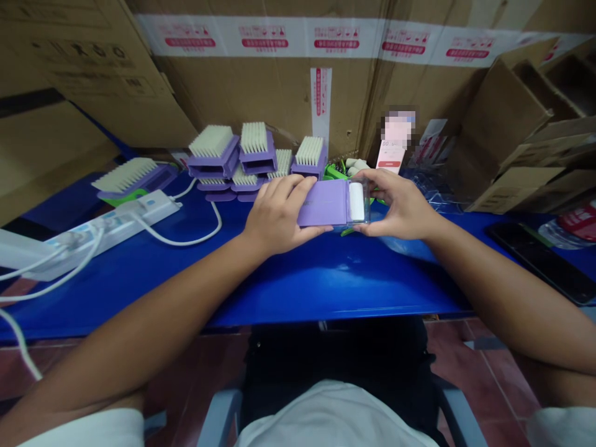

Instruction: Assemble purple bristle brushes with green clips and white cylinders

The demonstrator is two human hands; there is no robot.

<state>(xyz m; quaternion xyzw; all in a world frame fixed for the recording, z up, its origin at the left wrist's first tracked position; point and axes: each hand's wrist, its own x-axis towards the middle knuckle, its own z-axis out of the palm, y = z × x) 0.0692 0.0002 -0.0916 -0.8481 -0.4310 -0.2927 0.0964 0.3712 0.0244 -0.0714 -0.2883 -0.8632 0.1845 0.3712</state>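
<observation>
Between my hands, above the blue table, is a flat purple plastic case point(325, 202) with a clear end part. A white ribbed piece point(357, 202) shows inside that clear end. My left hand point(274, 214) is closed around the left part of the case, thumb along the near edge. My right hand point(398, 203) grips the clear plastic end point(367, 200), fingers at the far side and thumb at the near side. Beyond my left hand stand several purple brushes with cream bristles point(212, 141), stacked in a group. Green and white small parts point(354, 166) lie behind the case, partly hidden.
A white power strip point(135, 217) with cables lies left, near a purple-green brush point(128, 176). A lit phone point(391, 152) leans against cardboard boxes point(261, 87). At right are a dark phone point(540, 257), a bottle point(577, 223) and folded cartons point(507, 130).
</observation>
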